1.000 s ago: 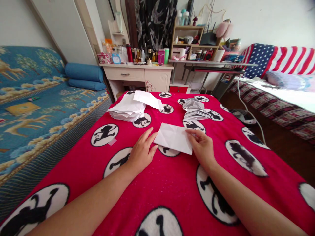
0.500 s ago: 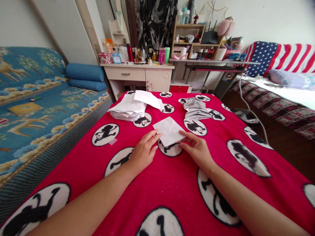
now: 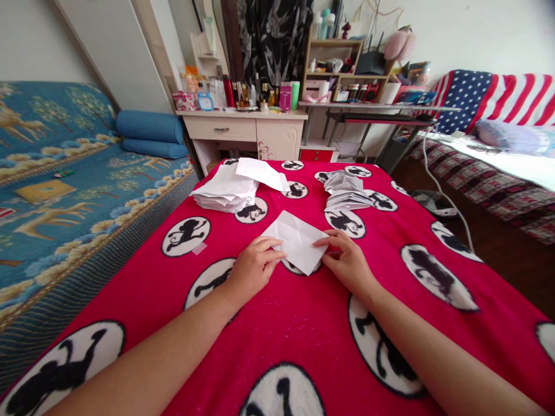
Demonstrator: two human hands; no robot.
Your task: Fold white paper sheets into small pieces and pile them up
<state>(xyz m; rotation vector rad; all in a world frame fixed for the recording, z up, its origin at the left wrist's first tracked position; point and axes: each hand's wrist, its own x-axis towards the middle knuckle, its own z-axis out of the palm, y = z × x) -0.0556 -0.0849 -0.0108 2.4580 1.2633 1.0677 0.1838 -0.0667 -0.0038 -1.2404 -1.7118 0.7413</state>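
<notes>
A square sheet of white paper (image 3: 298, 238) with crease lines lies turned like a diamond over the red cloth. My left hand (image 3: 256, 264) pinches its left corner between thumb and fingers. At the opposite corner, my right hand (image 3: 346, 259) grips the paper, fingertips on top and thumb lower down. Farther back on the left sits a thick stack of white paper sheets (image 3: 228, 190), with a loose sheet (image 3: 261, 173) lying askew on top. To the right rests a pile of folded papers (image 3: 344, 190), fanned in layers.
The table wears a red cloth (image 3: 277, 335) with black-and-white animal ovals. A small clear scrap (image 3: 199, 248) lies on its left side. Left stands a blue patterned sofa (image 3: 87, 196); behind are a cream dresser (image 3: 243, 130) and a desk (image 3: 373, 107). A bed (image 3: 489, 179) is at right.
The paper between my hands has turned slightly and come a little nearer to me. My left fingers have shifted onto its left corner. Both piles are unmoved.
</notes>
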